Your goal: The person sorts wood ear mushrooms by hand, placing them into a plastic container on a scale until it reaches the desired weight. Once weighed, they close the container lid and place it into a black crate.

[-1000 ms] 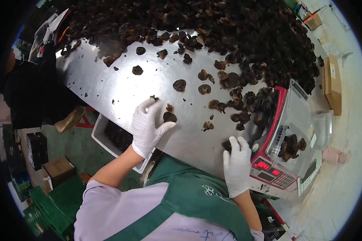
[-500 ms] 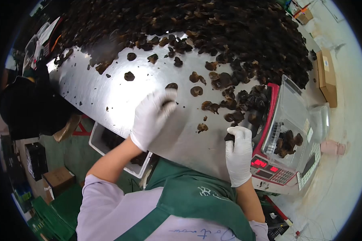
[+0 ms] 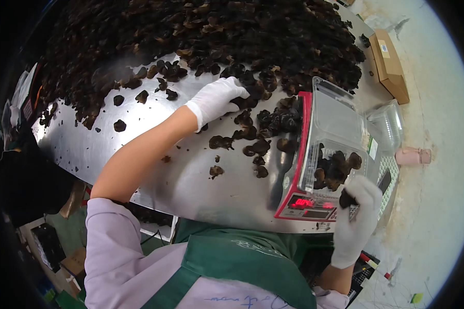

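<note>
My left hand [image 3: 217, 103], in a white glove, reaches over the metal table [image 3: 191, 170]. Its thumb and fingers close round a dark wood ear mushroom [image 3: 246, 99] near the edge of the loose pieces. My right hand [image 3: 357, 219], also gloved and slightly blurred, pinches a small black wood ear mushroom [image 3: 347, 199] over the front right of the red scale [image 3: 282, 206]. On the scale sits an open clear plastic box [image 3: 307, 172] with several wood ear mushrooms [image 3: 336, 170] inside. The scale's red digits are lit.
A large heap of wood ear mushrooms [image 3: 201, 31] covers the far side of the table. A cardboard box [image 3: 389, 67], stacked clear containers [image 3: 387, 123] and a pink cup-like object [image 3: 412, 156] stand along the right. A white crate [image 3: 174, 229] is below the table's front edge.
My left hand has moved right and farther out to the mushroom pieces. My right hand has carried its black piece right, to the scale's front right. The view has shifted right.
</note>
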### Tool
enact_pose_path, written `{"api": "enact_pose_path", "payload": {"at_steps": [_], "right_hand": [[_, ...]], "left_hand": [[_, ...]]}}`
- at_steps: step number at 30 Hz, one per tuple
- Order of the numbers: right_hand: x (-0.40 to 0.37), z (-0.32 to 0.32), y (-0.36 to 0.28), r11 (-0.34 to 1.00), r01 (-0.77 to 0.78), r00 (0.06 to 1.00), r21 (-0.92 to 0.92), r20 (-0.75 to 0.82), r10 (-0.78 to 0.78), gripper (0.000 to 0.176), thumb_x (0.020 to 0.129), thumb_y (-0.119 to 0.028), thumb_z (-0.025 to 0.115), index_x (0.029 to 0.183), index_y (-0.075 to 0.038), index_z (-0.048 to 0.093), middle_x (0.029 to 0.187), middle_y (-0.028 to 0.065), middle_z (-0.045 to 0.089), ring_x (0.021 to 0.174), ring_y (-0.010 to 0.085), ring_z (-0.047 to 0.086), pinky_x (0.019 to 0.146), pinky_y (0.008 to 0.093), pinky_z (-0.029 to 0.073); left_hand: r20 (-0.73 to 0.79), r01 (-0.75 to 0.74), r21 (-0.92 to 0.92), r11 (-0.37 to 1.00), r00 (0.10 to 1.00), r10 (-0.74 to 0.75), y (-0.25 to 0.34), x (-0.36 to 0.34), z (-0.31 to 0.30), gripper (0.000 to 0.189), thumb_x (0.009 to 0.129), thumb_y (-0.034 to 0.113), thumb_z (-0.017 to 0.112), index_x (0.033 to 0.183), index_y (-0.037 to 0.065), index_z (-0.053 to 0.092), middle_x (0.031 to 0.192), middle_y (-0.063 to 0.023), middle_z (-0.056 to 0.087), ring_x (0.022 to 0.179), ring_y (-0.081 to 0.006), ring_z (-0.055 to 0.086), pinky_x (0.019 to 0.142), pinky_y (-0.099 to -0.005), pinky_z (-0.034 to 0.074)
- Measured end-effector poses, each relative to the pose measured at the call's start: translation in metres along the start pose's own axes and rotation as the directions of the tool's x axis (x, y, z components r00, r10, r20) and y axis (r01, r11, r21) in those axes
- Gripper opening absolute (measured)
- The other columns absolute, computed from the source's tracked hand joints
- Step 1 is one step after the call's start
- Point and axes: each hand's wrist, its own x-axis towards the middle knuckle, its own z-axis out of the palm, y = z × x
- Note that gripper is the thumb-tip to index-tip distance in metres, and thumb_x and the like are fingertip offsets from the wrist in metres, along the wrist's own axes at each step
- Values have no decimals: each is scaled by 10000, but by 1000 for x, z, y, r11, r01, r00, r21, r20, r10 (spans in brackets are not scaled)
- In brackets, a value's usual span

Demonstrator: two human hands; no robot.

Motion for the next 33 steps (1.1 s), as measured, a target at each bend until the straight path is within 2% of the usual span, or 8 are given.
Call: {"api": "enact_pose_path", "payload": {"at_steps": [4, 9, 12, 18, 22, 24, 26, 33], "right_hand": [[9, 2, 24, 999, -19, 997, -28, 72, 21, 589, 722, 60, 707, 1288, -66, 600, 1352, 166, 522, 1211, 340, 543, 1014, 411, 451], [-14, -3, 56, 1000, 18, 996, -4, 84, -18, 477, 795, -205, 761, 1239, -92, 628, 1298, 127, 580, 1203, 335, 532, 1079, 479, 385], [-29, 3, 66, 986, 102, 980, -133, 185, -76, 437, 807, -314, 760, 1185, -126, 650, 1212, 69, 629, 1185, 327, 536, 1104, 541, 325], [-45, 5, 84, 980, 57, 995, -189, 91, -41, 338, 809, -317, 760, 1083, -136, 679, 1051, 12, 670, 1091, 264, 577, 1128, 563, 291], [-39, -10, 92, 974, 83, 991, -209, 121, -58, 317, 866, -344, 717, 1085, -119, 673, 1034, 36, 677, 1045, 274, 592, 1111, 546, 316], [-31, -26, 92, 969, 125, 987, -212, 128, -99, 315, 889, -356, 697, 1086, -111, 671, 1032, 47, 678, 1017, 280, 601, 1101, 538, 330], [-22, -45, 94, 951, 161, 986, -264, 83, -143, 331, 925, -391, 655, 1088, -102, 667, 1038, 59, 680, 968, 290, 613, 1087, 526, 347], [122, -37, 38, 903, 397, 899, -166, 266, -347, 225, 821, -29, 679, 1041, -78, 671, 1014, 104, 659, 944, 327, 617, 902, 430, 452]], "left_hand": [[-68, 61, 23, 998, 996, -60, 1, -16, -12, 360, 789, 25, 749, 1136, 107, 704, 1059, -110, 638, 1001, -301, 629, 910, -380, 512], [-304, 92, -609, 788, 890, -339, 78, -22, -44, 300, 855, -98, 671, 1120, 40, 703, 1031, -43, 650, 837, -99, 646, 760, -244, 559], [-539, -345, -313, 885, 832, 134, 155, 0, -44, 414, 734, -45, 738, 1122, 97, 707, 1004, -71, 637, 896, -226, 629, 736, -345, 539], [-279, -323, -66, 944, 914, 293, 248, 29, 23, 400, 784, 134, 695, 1179, 148, 634, 1068, -96, 609, 892, -276, 648, 710, -377, 581], [-539, -495, -92, 864, 754, 375, 218, 27, 5, 458, 701, 179, 760, 1142, 139, 645, 1164, -133, 612, 854, -315, 646, 693, -408, 573], [-361, -234, -99, 967, 914, 185, 176, 20, -8, 517, 684, 199, 790, 1178, 142, 652, 1221, -148, 608, 932, -334, 633, 776, -426, 550], [-449, -43, 60, 997, 891, 66, 126, 19, -6, 524, 720, 228, 800, 1218, 154, 654, 1216, -138, 608, 1037, -336, 602, 864, -436, 514], [-57, -17, 287, 958, 998, 35, 106, 55, 63, 714, 767, 333, 775, 1382, 83, 514, 1187, -131, 600, 1087, -298, 598, 851, -403, 523]]}}
